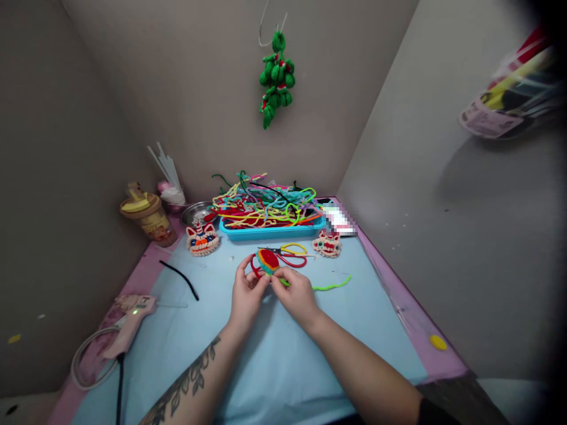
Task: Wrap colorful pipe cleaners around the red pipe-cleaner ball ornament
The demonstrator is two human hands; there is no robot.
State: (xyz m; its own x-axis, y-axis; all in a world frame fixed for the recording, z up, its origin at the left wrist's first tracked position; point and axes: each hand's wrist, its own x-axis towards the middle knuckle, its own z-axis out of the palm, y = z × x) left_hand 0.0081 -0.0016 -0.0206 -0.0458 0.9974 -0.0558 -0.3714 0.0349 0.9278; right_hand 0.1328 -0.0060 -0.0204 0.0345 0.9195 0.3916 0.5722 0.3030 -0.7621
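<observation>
Both my hands meet over the middle of the table around a small pipe-cleaner piece (269, 260) with a red centre and orange and teal bands. My left hand (247, 292) grips it from the left, thumb and fingers closed, beside a red loop (255, 267). My right hand (296, 293) pinches at its lower right edge. A bright green pipe cleaner (332, 287) trails out to the right from behind my right fingers; where its other end joins is hidden. Just beyond the hands lie scissors (295, 255) with one yellow and one red handle.
A blue tray (272, 234) heaped with coloured pipe cleaners stands at the back, between two lion-face pieces (202, 241) (328, 244). Leftward are a pink glue gun (133, 324), a black pipe cleaner (181, 278), a metal bowl (188, 213) and a cup (153, 221). A phone (340, 221) lies back right.
</observation>
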